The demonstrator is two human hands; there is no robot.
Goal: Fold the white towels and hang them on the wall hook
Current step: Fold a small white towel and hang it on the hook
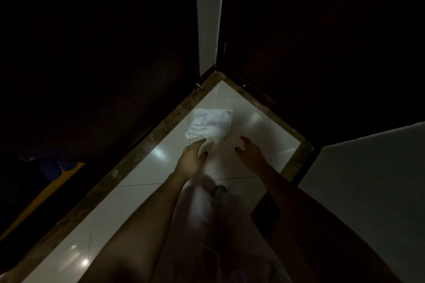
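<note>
I look into a dim indoor corner, it seems of a home: a glossy white tiled floor (147,167) under the left hand (193,156), a mottled brown stone border (142,151) left of it, dark wooden panels (103,53) and a narrow white wall strip (209,18) beyond it.

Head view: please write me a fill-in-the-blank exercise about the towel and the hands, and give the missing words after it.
1. The colour of the crumpled towel is ____.
2. The towel hangs on no hook; it lies on the tiled ____.
3. The number of hands reaching toward the towel is ____: the left hand and the right hand.

Missing words: white; floor; two.
</note>
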